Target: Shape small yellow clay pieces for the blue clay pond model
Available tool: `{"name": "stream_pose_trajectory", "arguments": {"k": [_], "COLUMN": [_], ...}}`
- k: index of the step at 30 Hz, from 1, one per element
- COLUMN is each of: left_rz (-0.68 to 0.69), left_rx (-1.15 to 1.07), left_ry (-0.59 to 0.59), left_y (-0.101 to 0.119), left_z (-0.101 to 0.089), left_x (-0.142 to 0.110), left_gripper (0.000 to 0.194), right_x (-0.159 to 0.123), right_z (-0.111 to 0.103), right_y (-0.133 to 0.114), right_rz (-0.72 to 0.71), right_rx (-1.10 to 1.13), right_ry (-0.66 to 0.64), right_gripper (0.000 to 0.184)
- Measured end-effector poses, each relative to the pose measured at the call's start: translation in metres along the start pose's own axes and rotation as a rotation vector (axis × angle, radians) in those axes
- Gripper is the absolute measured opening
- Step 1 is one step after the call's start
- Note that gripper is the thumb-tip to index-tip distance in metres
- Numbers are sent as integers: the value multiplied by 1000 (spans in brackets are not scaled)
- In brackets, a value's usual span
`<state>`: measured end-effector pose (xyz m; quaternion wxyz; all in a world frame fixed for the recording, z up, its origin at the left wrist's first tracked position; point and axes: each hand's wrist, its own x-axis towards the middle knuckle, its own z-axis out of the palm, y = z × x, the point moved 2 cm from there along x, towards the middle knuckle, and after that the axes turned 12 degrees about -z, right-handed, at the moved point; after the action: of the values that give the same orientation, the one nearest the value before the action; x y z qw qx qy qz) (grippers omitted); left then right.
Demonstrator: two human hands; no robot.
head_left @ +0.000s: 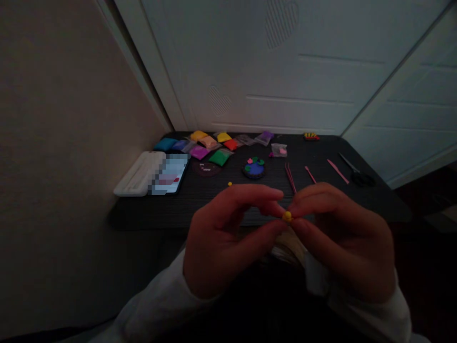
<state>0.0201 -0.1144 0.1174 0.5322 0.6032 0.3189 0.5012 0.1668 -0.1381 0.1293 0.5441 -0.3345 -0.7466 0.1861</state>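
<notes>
Between the fingertips of both hands is a tiny yellow clay figure (287, 216), with a round ball on top of a wider part. My left hand (228, 233) pinches it from the left with thumb and fingers. From the right, my right hand (346, 238) closes thumb and forefinger on it. A small yellow clay ball (230, 184) lies on the dark table just beyond my left hand. Farther back sits a round clay piece (254, 168) with a blue middle, a dark rim, green leaf shapes and a pink flower.
Clay packets (220, 156) in several colours lie along the back left. A phone (173, 174) and a white case (139, 174) are at the left. Tweezers (290, 178), a small pink tool (310, 174), a pink knife (337, 171) and scissors (357, 174) lie at the right.
</notes>
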Motion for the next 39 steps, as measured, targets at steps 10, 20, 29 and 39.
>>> {"name": "stream_pose_trajectory", "arguments": {"k": [10, 20, 29, 39], "left_rz": [16, 29, 19, -19], "left_rx": [-35, 50, 103, 84], "left_ry": [56, 29, 21, 4], "left_y": [0, 2, 2, -1], "left_z": [3, 1, 0, -2], "left_x": [0, 0, 1, 2], "left_gripper": [35, 38, 39, 39], "right_x": [-3, -2, -2, -1], "right_z": [-2, -1, -1, -3], "right_y": [-7, -6, -4, -4], "right_rz": [-74, -56, -52, -40], "right_rx": [-138, -134, -175, -237], "right_ry": [-1, -10, -20, -62], "right_gripper": [29, 27, 25, 22]}}
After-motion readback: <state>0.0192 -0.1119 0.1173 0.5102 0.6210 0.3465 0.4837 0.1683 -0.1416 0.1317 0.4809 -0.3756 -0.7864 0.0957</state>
